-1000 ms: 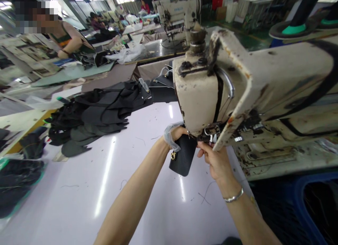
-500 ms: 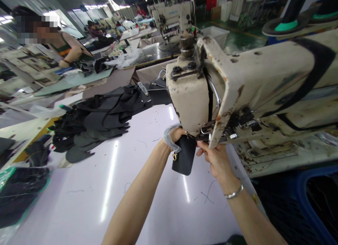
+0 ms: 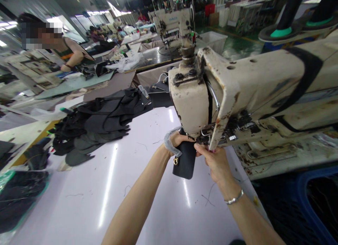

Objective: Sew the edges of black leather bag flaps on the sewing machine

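Observation:
A black leather-like bag piece (image 3: 185, 164) lies under the head of the sewing machine (image 3: 188, 100), its rounded end toward me. Near its left edge hangs a gold-coloured clasp (image 3: 175, 161). My left hand (image 3: 178, 138) grips the piece's left side, index finger stretched along it toward the needle area. A strap wrapped in clear plastic (image 3: 169, 141) loops over that hand. On the other side, my right hand (image 3: 213, 158) pinches the right edge between thumb and fingers, close beside the presser foot. The machine head hides the needle and part of the fingertips.
A heap of black cut pieces (image 3: 97, 125) covers the table's (image 3: 87, 202) far left. More black pieces with gold hardware (image 3: 160, 93) lie behind the machine head. A blue plastic crate (image 3: 295, 202) stands low at right. A co-worker (image 3: 71, 54) sits at another machine.
The black piece has turned slightly, and its near end has shifted a little right. My left index finger now reaches farther over it. My right thumb has moved closer to its edge.

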`<move>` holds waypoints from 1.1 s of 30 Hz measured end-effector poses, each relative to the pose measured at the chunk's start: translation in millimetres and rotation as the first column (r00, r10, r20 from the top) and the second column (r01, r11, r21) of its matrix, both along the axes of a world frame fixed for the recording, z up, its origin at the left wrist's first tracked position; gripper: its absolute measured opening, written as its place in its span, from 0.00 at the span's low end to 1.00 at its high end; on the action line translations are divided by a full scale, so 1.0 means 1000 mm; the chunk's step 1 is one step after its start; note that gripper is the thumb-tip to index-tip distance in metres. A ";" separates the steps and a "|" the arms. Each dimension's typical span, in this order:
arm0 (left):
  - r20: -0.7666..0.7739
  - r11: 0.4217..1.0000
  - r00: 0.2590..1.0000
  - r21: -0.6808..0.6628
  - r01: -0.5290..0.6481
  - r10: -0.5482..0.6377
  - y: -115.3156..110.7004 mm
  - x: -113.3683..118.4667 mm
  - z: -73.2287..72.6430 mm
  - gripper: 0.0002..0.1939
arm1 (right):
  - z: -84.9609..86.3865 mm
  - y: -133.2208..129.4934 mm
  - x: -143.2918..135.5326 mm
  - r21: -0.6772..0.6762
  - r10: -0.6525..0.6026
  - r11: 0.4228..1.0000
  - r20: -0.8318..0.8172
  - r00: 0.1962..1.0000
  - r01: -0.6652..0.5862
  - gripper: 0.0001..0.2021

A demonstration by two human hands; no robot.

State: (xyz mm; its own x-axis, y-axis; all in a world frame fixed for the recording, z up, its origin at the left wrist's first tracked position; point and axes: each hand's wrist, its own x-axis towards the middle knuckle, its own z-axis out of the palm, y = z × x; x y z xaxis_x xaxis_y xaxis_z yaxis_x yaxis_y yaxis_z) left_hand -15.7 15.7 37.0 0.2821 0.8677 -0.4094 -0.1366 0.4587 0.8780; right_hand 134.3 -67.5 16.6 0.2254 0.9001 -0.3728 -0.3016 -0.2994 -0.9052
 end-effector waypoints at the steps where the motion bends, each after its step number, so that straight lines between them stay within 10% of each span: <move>1: 0.017 0.999 0.999 -0.009 0.047 -0.047 -0.002 0.000 -0.002 0.14 | 0.001 -0.001 -0.002 -0.011 -0.013 1.000 -0.020 1.000 0.013 0.16; 11: 0.260 0.933 0.965 -0.351 0.080 0.015 -0.045 0.017 -0.023 0.18 | 0.009 -0.007 0.001 -0.033 -0.113 0.994 -0.182 0.977 0.109 0.15; 33: 0.268 0.964 0.956 -0.263 -0.047 0.120 -0.029 0.019 -0.035 0.20 | -0.005 0.002 -0.001 -0.137 -0.153 0.983 -0.231 0.961 0.124 0.19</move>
State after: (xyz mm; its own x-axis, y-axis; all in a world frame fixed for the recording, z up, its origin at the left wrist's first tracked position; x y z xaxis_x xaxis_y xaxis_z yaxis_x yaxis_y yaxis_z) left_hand 2.9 -13.1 2.1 0.3475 0.7722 -0.5319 -0.4064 0.6352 0.6567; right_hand 133.8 -65.5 11.9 0.2353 0.8116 -0.5347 -0.5516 -0.3414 -0.7610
